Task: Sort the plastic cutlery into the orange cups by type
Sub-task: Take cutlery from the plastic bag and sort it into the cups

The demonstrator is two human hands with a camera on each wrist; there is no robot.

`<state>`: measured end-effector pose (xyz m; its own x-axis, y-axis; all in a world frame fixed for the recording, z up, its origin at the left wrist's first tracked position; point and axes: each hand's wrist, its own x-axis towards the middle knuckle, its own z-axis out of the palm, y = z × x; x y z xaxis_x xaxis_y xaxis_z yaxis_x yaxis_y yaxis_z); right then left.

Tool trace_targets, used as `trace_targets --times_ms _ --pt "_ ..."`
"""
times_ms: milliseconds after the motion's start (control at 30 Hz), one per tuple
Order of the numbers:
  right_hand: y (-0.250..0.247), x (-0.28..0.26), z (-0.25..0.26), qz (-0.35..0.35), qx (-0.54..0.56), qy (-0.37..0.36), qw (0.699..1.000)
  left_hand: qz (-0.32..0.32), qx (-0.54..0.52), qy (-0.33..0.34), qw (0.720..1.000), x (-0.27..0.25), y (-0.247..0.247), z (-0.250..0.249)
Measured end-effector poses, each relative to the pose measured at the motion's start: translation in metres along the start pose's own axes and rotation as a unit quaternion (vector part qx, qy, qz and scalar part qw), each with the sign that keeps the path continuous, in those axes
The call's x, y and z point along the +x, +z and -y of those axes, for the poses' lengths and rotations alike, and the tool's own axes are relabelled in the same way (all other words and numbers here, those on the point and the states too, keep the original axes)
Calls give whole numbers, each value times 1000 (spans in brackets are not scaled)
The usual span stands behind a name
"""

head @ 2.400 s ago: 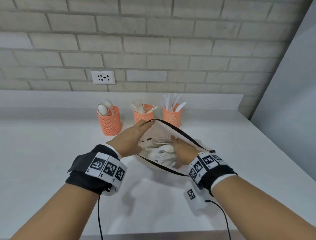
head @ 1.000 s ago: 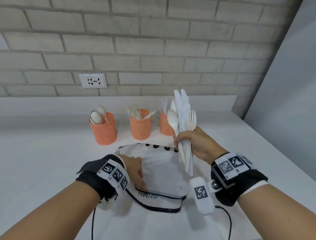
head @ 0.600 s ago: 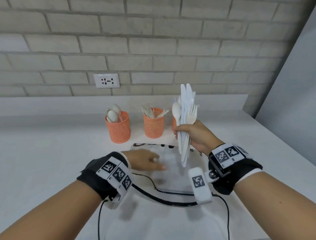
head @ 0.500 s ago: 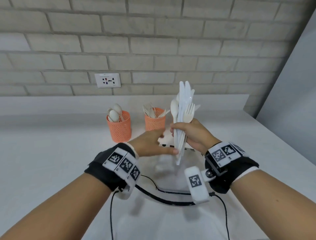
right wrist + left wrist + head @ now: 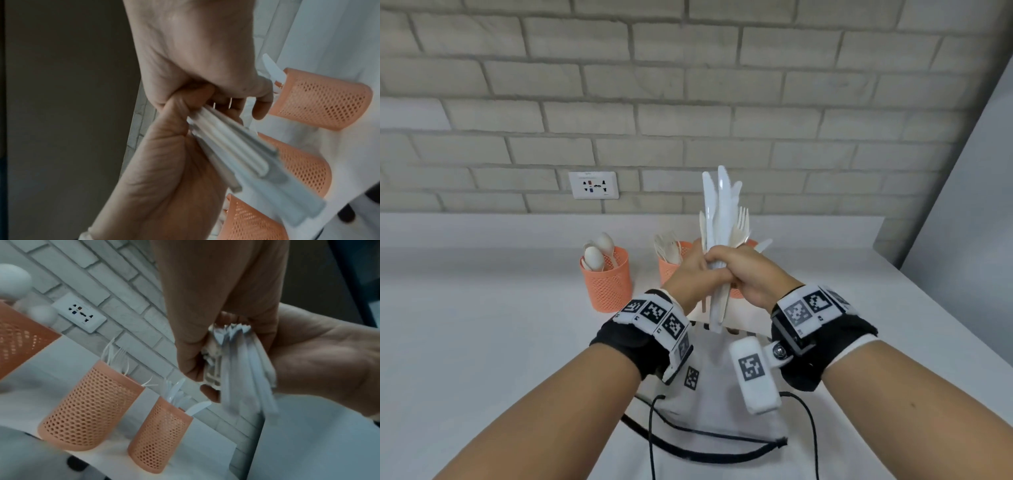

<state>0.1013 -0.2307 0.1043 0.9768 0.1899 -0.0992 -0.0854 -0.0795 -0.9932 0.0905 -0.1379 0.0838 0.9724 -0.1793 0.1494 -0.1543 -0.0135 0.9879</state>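
- We grip a mixed cutlery bundle (image 5: 717,219) upright at the centre of the head view, our right hand (image 5: 748,274) curled round its handles
- Our left hand (image 5: 690,277) meets it from the left, fingers closed on the same handles
- Three orange cups stand behind: the spoon cup (image 5: 606,279) at middle left, the fork cup (image 5: 671,265) beside it, the knife cup (image 5: 160,434) mostly hidden by our hands
- Each cup already holds some pieces, so we judge the sorting partly done
- The bundle's knives, forks and any spoons are unsorted
- A white bag (image 5: 722,421) lies below our wrists; what it holds we cannot tell
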Motion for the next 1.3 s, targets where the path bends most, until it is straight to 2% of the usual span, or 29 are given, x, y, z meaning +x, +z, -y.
trace_targets --times_ms 167,233,367,467,533,567,667,767,967,1133,1300 --pt "-16 5 1 44 -109 1 993 -44 -12 -24 999 14 10 7" --pt "-21 6 0 12 -163 -40 986 -81 -12 -29 996 18 12 10" --pt "-38 17 -3 -101 -233 -112 961 -129 -20 -31 991 25 12 18" --pt "-40 22 -5 -164 -250 -231 926 -154 -16 -42 987 30 12 26" --pt "-36 23 -6 -172 -256 -301 902 -178 -7 -43 983 33 14 31" --pt "-33 24 -7 -157 -263 -307 901 -191 -1 -38 981 34 15 33" --pt "-27 27 -13 -106 -295 -274 909 -219 27 -13 975 37 20 34" --pt "-24 32 -15 -93 -308 -248 914 -228 40 23 973 40 23 34" --pt "-21 43 -17 -109 -301 -237 917 -190 18 23 981 39 21 39" --pt "-21 49 -18 -114 -282 -226 925 -126 -1 28 992 33 17 33" --pt "-20 53 -18 -109 -271 -220 931 -119 -17 46 992 30 12 37"
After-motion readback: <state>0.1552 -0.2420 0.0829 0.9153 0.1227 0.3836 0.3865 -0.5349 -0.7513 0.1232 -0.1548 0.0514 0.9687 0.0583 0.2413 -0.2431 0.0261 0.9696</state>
